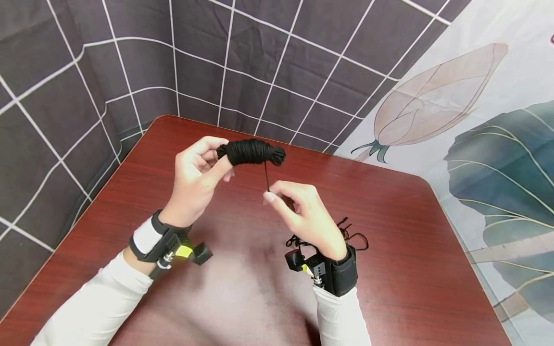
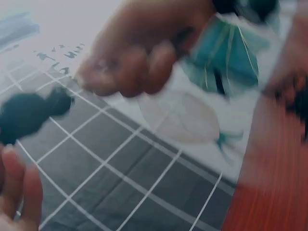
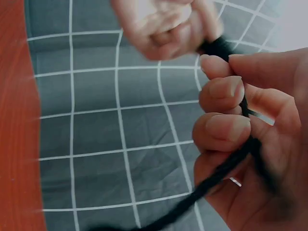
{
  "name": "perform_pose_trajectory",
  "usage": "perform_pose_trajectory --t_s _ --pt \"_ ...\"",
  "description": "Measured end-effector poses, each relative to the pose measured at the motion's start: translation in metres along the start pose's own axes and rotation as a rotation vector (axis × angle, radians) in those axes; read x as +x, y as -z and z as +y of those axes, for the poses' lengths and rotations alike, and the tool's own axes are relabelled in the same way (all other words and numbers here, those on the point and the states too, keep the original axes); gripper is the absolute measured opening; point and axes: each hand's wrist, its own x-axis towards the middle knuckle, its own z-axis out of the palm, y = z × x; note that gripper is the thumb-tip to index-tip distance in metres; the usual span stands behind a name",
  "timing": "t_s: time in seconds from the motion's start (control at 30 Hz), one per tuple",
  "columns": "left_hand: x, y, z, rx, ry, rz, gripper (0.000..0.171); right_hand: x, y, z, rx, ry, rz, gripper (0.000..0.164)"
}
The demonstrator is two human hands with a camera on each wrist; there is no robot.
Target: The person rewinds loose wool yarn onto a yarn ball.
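A bundle of black cord (image 1: 251, 151), wound round its middle with looped ends, is held above the table. My left hand (image 1: 195, 178) grips its left end between thumb and fingers. From the bundle's underside a single strand runs down to my right hand (image 1: 303, 211), which pinches it between thumb and fingertips. In the right wrist view the strand (image 3: 192, 202) passes through the curled fingers and trails out below. The left wrist view is blurred; there the bundle (image 2: 29, 113) shows at the left, beside the right hand (image 2: 134, 62).
A loose tangle of black cord (image 1: 359, 240) lies on the red-brown table (image 1: 398, 206) behind the right wrist. Dark grid-patterned cloth (image 1: 259, 62) hangs at the back and left. A pale leaf-print cloth (image 1: 510, 158) hangs on the right.
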Motion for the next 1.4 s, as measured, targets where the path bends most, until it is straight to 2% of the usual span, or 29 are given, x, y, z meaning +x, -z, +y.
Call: perform_pose_trajectory --t_s 0.07,0.13,0.23,0.3,0.37,0.4,0.5,0.57,0.6,0.63,0.7,0.8,0.9,1.0,1.13,1.23,1.3,1.4 --pt "0.001 0.002 -0.003 0.158 -0.028 0.042 0.014 0.0 0.003 -0.007 -0.002 0.006 -0.01 0.019" --pt "0.003 0.004 -0.006 0.333 -0.051 0.044 0.016 -0.002 0.008 -0.012 -0.022 0.017 0.011 0.018" --pt "0.004 0.007 -0.01 0.529 -0.057 -0.043 0.016 -0.003 0.016 -0.019 -0.047 0.053 0.089 0.016" --pt "0.005 0.008 -0.011 0.587 -0.032 -0.159 0.014 -0.004 0.022 -0.021 -0.049 0.084 0.168 0.015" --pt "0.004 0.009 -0.011 0.569 0.026 -0.319 0.014 -0.004 0.027 -0.023 -0.046 0.104 0.253 0.014" --pt "0.004 0.009 -0.011 0.529 0.054 -0.405 0.014 -0.004 0.03 -0.022 -0.044 0.105 0.293 0.014" --pt "0.003 0.008 -0.006 0.341 0.158 -0.632 0.014 -0.005 0.034 -0.017 -0.028 0.09 0.38 0.014" --pt "0.001 0.006 -0.002 0.194 0.205 -0.714 0.014 -0.005 0.033 -0.01 -0.009 0.076 0.408 0.014" --pt "0.0 0.005 -0.001 0.125 0.224 -0.726 0.013 -0.004 0.032 -0.006 0.008 0.073 0.414 0.014" --pt "-0.001 0.003 0.001 0.065 0.239 -0.718 0.013 -0.003 0.03 -0.002 0.028 0.07 0.414 0.014" --pt "-0.004 0.0 0.001 -0.043 0.26 -0.655 0.013 0.0 0.024 0.005 0.05 0.067 0.403 0.014" --pt "-0.008 -0.005 0.0 -0.169 0.24 -0.499 0.012 0.003 0.013 0.01 0.058 0.06 0.371 0.015" --pt "-0.01 -0.01 -0.002 -0.254 0.192 -0.344 0.014 0.004 0.002 0.009 0.069 0.046 0.343 0.013" --pt "-0.014 -0.016 -0.006 -0.243 0.147 -0.198 0.014 0.004 -0.01 0.004 0.144 0.004 0.318 0.014" --pt "-0.019 -0.025 -0.013 -0.07 0.076 -0.056 0.01 0.004 -0.02 -0.003 0.281 -0.088 0.322 0.015" --pt "-0.023 -0.031 -0.019 0.068 0.011 -0.06 0.01 0.004 -0.022 -0.005 0.298 -0.14 0.361 0.015" --pt "-0.026 -0.033 -0.022 0.143 -0.022 -0.122 0.012 0.004 -0.02 -0.006 0.298 -0.164 0.376 0.017" --pt "-0.026 -0.031 -0.024 0.262 -0.065 -0.252 0.017 0.003 -0.015 -0.006 0.297 -0.192 0.386 0.017"
